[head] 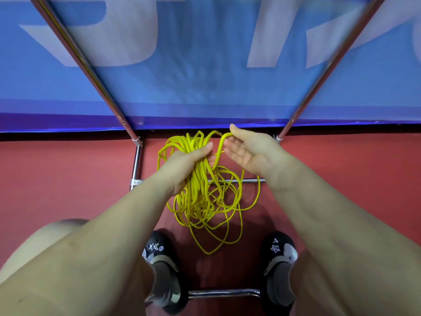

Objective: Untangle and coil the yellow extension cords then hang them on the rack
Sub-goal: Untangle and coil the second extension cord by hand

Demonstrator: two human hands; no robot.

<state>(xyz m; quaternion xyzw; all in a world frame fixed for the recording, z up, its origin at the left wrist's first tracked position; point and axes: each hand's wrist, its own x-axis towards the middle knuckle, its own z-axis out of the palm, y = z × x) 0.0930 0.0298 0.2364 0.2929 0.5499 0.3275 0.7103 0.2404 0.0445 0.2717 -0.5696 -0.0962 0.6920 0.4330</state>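
Cord: a thin yellow extension cord [200, 192] bunched into many uneven loops, some gathered into a thick hank, others spilling loose and crossing one another; no plug shows.
Cord position: held up in front of the person, above the red floor [68, 179], with its lowest loops hanging down between the two black shoes [163, 252].
Rack: shiny metal tubes [136, 160] frame the space; two slanted poles run up and outward at left and right, a crossbar passes behind the hanging loops, and another bar lies low between the shoes.
Backdrop: a blue banner [205, 76] with large pale letters stands right behind the poles, its lower edge meeting the floor just beyond the cord.
Open room: bare red floor stretches to both sides of the rack; the loops hang inside the frame, near the left upright.
Left hand [184, 165]: palm turned inward, fingers wrapped around the thick hank, thumb stretched across its top.
Right hand [248, 151]: palm up and facing left, fingers loosely spread, thumb hooked over one raised loop at the top of the bundle.
Hands: close together, not touching.
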